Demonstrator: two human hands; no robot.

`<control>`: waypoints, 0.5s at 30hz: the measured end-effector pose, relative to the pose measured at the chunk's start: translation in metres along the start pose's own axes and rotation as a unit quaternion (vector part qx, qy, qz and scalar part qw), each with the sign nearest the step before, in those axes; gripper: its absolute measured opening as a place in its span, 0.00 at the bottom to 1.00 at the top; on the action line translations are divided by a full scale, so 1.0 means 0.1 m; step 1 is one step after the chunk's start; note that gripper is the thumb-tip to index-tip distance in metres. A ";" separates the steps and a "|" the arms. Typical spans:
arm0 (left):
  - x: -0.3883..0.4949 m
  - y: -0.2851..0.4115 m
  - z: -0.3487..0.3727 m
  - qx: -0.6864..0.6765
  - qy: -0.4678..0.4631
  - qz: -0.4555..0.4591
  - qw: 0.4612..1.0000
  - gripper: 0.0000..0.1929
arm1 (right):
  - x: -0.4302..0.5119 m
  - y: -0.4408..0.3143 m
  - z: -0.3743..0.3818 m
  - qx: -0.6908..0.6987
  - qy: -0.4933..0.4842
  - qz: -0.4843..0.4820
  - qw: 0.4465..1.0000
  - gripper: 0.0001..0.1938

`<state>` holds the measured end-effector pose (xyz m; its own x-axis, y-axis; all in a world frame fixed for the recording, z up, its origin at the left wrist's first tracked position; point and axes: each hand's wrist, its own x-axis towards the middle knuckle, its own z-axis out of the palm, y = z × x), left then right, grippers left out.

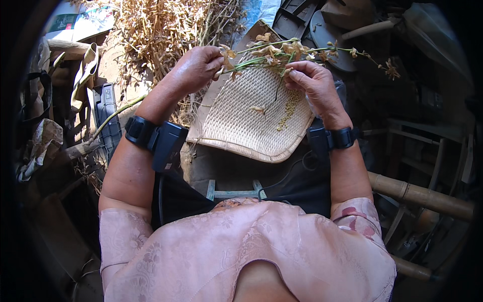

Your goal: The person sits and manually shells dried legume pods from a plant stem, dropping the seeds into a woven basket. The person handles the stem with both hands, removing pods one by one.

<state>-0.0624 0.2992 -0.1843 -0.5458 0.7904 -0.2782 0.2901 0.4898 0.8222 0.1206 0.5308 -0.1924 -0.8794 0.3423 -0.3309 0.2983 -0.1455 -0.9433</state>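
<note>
My left hand grips the stem end of a bean stalk with green stems and dry, split pods. The stalk stretches rightward past my right hand, whose thumb and index finger pinch a small part of it, perhaps a pod. Below both hands lies a woven winnowing tray with a bound rim. A strip of small yellowish beans rests along its right side, partly hidden by my right hand. One loose dry pod sits near the tray's middle.
Dried bean plants are heaped beyond my left hand. A round grey lid-like disc leans at the back right. Bamboo poles cross at lower right. Close to my lap is a pale green frame. Clutter, including a dark plastic panel, stands at left.
</note>
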 end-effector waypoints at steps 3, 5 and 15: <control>0.00 0.00 0.02 0.065 0.030 0.046 0.996 0.13 | 0.02 0.05 -0.04 -0.016 0.003 0.018 1.000 0.09; -0.01 0.00 0.04 0.107 0.055 0.072 0.990 0.12 | 0.02 0.09 -0.05 -0.047 0.019 0.035 0.998 0.08; -0.03 -0.02 0.11 0.165 0.106 0.129 0.972 0.08 | 0.00 0.09 0.04 -0.051 0.047 0.067 0.995 0.10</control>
<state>-0.0526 0.2994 -0.1905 -0.5610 0.8262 0.0521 0.6556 0.4050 0.6373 0.1220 0.5255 -0.2002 -0.7916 0.4123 -0.4510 0.4517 -0.1023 -0.8863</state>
